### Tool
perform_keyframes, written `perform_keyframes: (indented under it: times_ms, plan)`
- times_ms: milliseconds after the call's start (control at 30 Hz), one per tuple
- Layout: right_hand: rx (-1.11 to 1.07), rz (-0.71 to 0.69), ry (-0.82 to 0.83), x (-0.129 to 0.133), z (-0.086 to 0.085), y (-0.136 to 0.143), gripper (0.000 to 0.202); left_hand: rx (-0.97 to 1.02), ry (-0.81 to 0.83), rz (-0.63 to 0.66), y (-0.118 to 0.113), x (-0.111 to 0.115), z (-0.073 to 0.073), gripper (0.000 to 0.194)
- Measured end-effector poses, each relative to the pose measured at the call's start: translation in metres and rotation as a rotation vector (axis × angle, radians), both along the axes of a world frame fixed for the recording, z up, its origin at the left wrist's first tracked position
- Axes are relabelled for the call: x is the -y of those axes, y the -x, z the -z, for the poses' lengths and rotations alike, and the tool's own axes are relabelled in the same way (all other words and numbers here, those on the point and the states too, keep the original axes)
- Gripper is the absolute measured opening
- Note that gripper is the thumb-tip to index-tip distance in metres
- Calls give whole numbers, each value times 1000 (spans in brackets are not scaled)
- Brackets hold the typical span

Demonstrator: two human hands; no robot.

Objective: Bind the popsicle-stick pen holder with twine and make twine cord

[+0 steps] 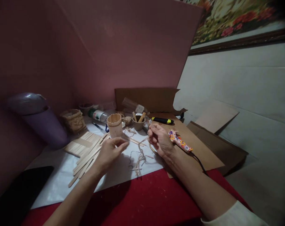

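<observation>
My left hand (110, 153) is closed in a pinch in front of a cup covered with wooden sticks (115, 130), which has a scalloped rim. Whatever its fingertips hold, if anything, is too small to make out. To the right, my right hand (160, 139) is raised and also pinched, with a small, pale bit at its fingertips that I cannot name. Loose twine (140, 158) lies between the hands on white paper. A fan of craft sticks (89, 157) is left of my left hand. Beside my right wrist rests a flower-patterned glue gun (180, 141) with a black cord.
A yellow-and-black utility knife (162, 120) lies on cardboard (203, 153). Behind are a small pot with sticks (139, 125), plastic bottles (98, 115) and a decorated brown pot (74, 121). A purple container (47, 125) stands left, with a dark flat object (27, 188) nearer.
</observation>
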State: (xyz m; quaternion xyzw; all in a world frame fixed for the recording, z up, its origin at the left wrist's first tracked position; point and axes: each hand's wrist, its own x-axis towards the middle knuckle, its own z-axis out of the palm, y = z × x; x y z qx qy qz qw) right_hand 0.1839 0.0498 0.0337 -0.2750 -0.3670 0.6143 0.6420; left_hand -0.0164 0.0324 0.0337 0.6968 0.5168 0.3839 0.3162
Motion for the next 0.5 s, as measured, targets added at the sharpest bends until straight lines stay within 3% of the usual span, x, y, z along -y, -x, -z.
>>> perform_keyframes:
  times_ms: [67, 233, 500]
  plan:
    - [6, -14, 1, 3, 1, 4, 26, 230, 112, 62, -9, 5, 4, 25]
    - [11, -76, 12, 10, -1, 10, 24, 506, 297, 167, -26, 16, 6, 41]
    - [-10, -53, 9, 10, -4, 8, 22, 602, 491, 300, -25, 20, 8, 25]
